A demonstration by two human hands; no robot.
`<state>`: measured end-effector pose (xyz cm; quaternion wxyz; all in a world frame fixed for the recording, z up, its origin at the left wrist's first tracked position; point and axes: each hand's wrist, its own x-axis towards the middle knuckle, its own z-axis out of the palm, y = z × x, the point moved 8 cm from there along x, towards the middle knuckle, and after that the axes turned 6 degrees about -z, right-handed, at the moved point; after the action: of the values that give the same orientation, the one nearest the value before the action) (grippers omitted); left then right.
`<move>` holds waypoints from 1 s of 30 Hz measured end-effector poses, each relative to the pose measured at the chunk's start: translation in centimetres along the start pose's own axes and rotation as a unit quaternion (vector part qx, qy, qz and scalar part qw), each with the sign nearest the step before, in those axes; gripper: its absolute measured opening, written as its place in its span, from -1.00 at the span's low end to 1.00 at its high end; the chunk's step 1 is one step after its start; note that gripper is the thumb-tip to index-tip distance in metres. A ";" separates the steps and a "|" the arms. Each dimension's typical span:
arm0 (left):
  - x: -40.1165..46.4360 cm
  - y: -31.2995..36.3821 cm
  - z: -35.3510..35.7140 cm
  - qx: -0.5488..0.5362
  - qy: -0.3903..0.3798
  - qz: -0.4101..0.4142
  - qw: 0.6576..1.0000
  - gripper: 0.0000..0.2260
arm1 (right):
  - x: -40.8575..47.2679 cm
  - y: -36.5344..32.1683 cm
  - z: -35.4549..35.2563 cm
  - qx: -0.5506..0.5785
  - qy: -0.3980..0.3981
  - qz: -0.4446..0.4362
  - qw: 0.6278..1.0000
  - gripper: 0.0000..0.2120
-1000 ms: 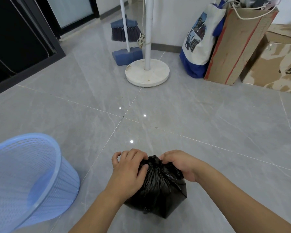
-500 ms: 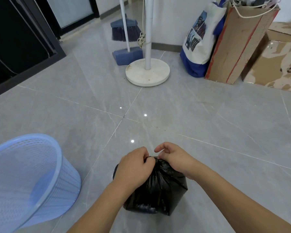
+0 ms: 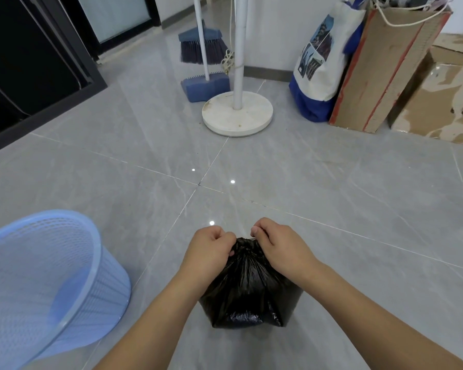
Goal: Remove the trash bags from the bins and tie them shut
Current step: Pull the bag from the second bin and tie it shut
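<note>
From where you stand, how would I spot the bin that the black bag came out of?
Start at the white round stand base far across the grey tiled floor, then come back toward the person's near left. There sits the blue mesh bin, tipped, its open mouth showing. It is the only basket here, left of the black trash bag.
</note>
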<state>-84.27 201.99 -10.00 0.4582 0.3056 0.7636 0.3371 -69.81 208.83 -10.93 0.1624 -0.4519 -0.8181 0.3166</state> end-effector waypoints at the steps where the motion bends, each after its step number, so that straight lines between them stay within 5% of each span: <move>1: 0.0 0.1 -0.1 0.025 0.011 0.016 0.999 -0.84 | 0.1 0.0 -0.2 -0.017 0.003 -0.005 1.000 -0.76; 14: -0.1 -1.3 -2.9 0.217 0.140 0.064 0.964 -0.73 | 0.3 2.8 -0.5 -0.116 0.026 0.018 0.993 -0.72; 19: -0.6 -1.4 -3.2 0.206 0.172 0.082 0.960 -0.75 | 0.3 2.0 -0.1 -0.141 0.019 0.000 0.990 -0.71; 22: -0.4 -2.0 -3.1 0.212 0.157 0.088 0.961 -0.94 | 0.0 1.8 0.3 -0.082 -0.018 -0.025 0.996 -0.68; 24: 0.1 -3.4 -2.6 0.230 0.104 0.064 0.966 -0.72 | -0.4 2.2 1.2 -0.041 -0.060 -0.035 0.997 -0.67; 26: 0.6 -4.8 -2.0 0.244 0.064 0.062 0.966 -0.65 | -0.7 2.7 2.2 -0.070 -0.094 -0.039 0.992 -0.66; 30: 1.3 -5.8 -1.3 0.246 0.066 0.101 0.962 -0.84 | -0.8 2.8 3.6 -0.142 -0.102 -0.054 0.983 -0.71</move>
<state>-86.87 199.32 -14.78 0.2812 0.4619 0.8163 0.2031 -69.57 207.87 -15.48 0.0289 -0.3908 -0.8903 0.2320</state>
